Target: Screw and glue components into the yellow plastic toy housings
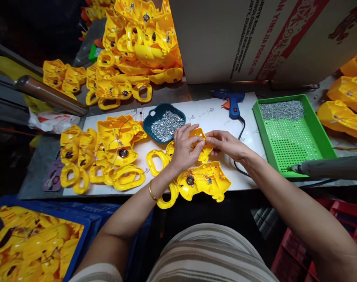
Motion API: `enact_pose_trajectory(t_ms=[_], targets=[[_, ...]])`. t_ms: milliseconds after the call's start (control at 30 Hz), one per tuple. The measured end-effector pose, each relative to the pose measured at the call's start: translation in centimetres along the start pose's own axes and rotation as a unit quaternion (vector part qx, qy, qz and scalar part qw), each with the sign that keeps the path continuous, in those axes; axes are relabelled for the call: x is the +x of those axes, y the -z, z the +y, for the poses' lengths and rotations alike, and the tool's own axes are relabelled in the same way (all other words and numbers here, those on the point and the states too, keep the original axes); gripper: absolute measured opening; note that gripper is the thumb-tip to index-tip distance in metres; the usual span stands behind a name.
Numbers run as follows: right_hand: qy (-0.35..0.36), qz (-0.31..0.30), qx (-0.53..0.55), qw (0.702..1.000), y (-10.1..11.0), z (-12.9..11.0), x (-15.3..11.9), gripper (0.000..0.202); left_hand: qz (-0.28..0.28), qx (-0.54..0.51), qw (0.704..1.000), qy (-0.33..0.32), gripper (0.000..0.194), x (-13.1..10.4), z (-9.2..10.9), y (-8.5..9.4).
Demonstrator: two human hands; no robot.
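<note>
A yellow plastic toy shell half [206, 156], hollow side up, lies on the white board between my hands. My left hand [186, 148] is over it, thumb and forefinger pinched together; whatever they hold is too small to make out. At the shell's right edge, my right hand [224, 141] grips with fingertips closed. Just nearer to me is a second yellow shell half [209, 179] with a round speaker [190, 180], thin wires and a loop handle [168, 197]. Beyond my left hand sits a dark teal bowl [148, 124] of small silver screws [166, 126].
More wired yellow shells [116, 143] lie on the board's left, with a tall pile [143, 51] behind. A blue glue gun [233, 105] rests near a cardboard box [219, 39]. On the right stand a green basket [321, 129] and a grey rod [334, 166]. A blue crate [83, 239] is lower left.
</note>
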State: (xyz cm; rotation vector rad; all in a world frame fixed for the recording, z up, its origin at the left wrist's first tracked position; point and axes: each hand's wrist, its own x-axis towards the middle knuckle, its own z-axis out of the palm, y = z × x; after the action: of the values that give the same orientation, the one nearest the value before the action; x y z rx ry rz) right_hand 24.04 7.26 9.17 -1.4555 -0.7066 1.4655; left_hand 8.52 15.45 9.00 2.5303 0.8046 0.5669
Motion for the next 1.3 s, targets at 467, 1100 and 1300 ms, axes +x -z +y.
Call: enact_pose_trajectory(t_ms=[467,1100,1300], targets=[[0.077,-0.011,-0.070,0.995,0.2,-1.7,-1.5,0.040,-0.163,-0.090,0.966,-0.179,0.047,5.3,-2.0,4.0],[0.292,0.132,-0.506,0.801,-3.1,-0.6,-5.6,0.023,-0.016,-0.026,0.995,-0.095,0.025,1.9,-3.7,4.8],[0.296,0.022,-0.653,0.696,-7.7,1.0,-6.1,0.017,0.035,0.081,0.993,-0.073,0.016,-7.2,-3.8,5.5]])
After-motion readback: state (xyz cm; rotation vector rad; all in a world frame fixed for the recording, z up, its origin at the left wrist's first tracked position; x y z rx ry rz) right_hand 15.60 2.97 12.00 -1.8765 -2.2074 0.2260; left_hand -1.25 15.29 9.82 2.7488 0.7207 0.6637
